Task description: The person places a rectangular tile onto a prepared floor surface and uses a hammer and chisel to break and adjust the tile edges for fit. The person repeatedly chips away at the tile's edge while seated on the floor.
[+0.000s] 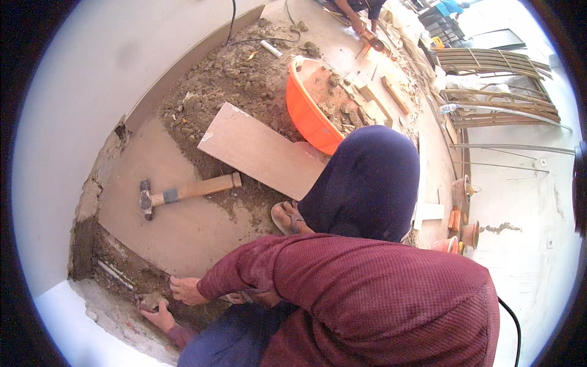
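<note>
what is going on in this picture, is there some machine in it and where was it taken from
There is no machine here, just a person's two bare hands. The single picture comes from a wide fisheye camera worn on the head, looking down, so straight edges bend. The left hand appears to hold a greyish lump. The right hand is close by; whether it grips anything is unclear. A hammer lies with its head on a flat floor slab. Farther off are loose soil, a rectangular tile and an orange tub containing rubble.
</note>
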### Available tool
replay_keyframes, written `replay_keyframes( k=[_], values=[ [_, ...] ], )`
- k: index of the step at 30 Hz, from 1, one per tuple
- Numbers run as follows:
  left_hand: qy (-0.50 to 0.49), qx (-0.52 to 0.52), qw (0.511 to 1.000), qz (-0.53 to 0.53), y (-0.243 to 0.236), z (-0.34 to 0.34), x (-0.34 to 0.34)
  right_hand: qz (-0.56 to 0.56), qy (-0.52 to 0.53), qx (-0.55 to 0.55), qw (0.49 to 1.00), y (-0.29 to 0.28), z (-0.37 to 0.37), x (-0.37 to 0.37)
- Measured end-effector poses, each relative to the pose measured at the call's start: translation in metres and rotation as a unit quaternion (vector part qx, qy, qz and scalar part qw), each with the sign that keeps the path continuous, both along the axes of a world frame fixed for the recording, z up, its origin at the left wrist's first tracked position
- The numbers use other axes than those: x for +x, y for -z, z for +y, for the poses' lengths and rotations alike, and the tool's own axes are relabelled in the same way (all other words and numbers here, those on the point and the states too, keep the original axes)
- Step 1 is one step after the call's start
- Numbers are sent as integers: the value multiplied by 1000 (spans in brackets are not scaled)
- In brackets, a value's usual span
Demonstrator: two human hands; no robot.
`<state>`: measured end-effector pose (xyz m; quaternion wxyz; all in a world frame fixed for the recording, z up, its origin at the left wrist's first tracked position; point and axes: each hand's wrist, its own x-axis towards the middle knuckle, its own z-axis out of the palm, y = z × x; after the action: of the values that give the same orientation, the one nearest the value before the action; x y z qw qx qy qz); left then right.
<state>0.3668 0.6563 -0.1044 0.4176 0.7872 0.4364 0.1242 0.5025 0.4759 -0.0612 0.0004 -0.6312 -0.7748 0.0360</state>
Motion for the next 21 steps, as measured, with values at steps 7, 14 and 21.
replay_keyframes(
  k=[7, 14, 21],
  values=[
    [-169, -217, 956, -102, -103, -39, 29, 317, 163, 37, 933, 38, 36, 0],
    [139, -142, 973, -121, -189, -86, 101, 471, 145, -35, 869, 27, 51, 28],
    [133, -200, 967, -85, -235, -110, 137, 917, 121, -180, 335, -87, -52, 178]
  ],
)
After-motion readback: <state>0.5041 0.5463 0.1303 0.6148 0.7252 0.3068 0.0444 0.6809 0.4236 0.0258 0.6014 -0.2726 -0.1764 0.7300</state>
